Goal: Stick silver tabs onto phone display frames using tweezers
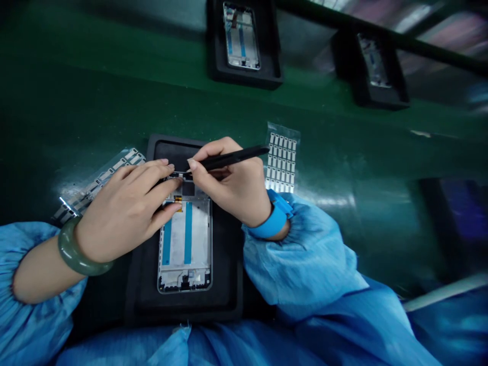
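Note:
A phone frame (198, 234) with two blue strips lies in a black foam tray (229, 274) in front of me. My left hand (124, 208) rests over the upper left of the frame. Its fingers are stretched out and somewhat apart, with the fingertips at the frame's top edge. Between the fingers and thumb of my right hand (234, 185) is a pair of slim black tweezers (240, 155), tilted, the tip down at the top edge of the frame. What the tip touches is too small to make out.
Right of the tray lies a clear sheet (281, 160) with rows of small pale parts. Another sheet (99, 183) is partly under my left hand. Farther back stand two black trays holding phone frames (242, 38) (375, 61). A dark, purplish object (467, 208) sits at the right.

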The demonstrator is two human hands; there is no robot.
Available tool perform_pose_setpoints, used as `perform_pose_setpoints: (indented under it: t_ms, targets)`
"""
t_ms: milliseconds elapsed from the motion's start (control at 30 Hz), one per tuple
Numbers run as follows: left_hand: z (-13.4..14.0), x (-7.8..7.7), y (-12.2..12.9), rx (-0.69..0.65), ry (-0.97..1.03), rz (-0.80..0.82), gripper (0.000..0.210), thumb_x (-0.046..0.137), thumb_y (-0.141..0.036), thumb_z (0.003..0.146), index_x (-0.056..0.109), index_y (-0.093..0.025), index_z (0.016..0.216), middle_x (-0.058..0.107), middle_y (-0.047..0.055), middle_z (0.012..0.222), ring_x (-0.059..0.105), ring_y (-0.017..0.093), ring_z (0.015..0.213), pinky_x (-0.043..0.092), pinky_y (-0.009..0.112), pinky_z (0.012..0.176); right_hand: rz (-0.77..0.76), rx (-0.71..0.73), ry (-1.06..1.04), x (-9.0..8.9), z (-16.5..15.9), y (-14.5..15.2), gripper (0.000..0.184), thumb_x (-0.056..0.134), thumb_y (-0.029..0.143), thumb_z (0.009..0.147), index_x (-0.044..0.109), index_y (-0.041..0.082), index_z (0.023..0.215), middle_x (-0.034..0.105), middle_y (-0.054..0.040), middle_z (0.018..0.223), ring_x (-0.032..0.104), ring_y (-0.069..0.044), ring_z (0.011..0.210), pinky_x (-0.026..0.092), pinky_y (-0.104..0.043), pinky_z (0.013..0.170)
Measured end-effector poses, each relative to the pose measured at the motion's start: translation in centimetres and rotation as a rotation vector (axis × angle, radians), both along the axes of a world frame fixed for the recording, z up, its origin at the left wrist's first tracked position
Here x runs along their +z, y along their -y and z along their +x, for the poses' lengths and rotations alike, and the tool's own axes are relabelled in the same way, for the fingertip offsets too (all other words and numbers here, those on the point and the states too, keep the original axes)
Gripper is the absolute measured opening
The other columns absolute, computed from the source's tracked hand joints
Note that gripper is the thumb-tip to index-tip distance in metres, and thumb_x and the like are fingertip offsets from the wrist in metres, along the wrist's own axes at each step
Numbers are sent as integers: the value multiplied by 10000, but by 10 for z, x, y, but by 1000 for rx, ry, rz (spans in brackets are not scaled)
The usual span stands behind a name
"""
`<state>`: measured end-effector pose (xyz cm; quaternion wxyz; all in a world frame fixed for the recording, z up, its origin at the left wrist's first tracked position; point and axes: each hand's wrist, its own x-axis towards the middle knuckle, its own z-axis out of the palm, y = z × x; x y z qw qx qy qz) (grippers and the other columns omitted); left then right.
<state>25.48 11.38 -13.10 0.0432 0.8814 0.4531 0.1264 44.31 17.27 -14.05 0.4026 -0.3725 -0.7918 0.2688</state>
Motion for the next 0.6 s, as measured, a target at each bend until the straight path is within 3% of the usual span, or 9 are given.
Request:
perform_pose_setpoints:
  t_ms: [233, 400, 600]
  targets:
    - [0, 1, 0, 10, -20, -23, 363, 461, -320, 922, 577, -112, 1196, 575, 158, 1253, 489, 321, 1241, 473, 473, 914, 209, -35, 215, 8, -6, 7, 27, 565, 145, 841, 573, 168, 829, 644, 21, 795, 625, -90, 747, 498, -196, 693]
    - [1, 2, 1, 33, -43, -36, 374, 431, -323, 935, 561, -123, 1223, 558, 147, 1294, 489, 317, 1243, 477, 481, 919, 236, -16, 338, 8, -8, 8, 74, 508, 152, 869, 578, 172, 855, 635, 5, 810, 623, -114, 774, 496, -229, 697]
    - [3, -1, 5, 15, -55, 4, 386, 453, -278, 928, 528, -90, 1256, 528, 167, 1326, 437, 302, 1298, 431, 478, 1028, 54, 32, 56, -2, 4, -2, 19, 578, 198, 861, 573, 183, 850, 633, 26, 831, 609, -62, 670, 502, -173, 603]
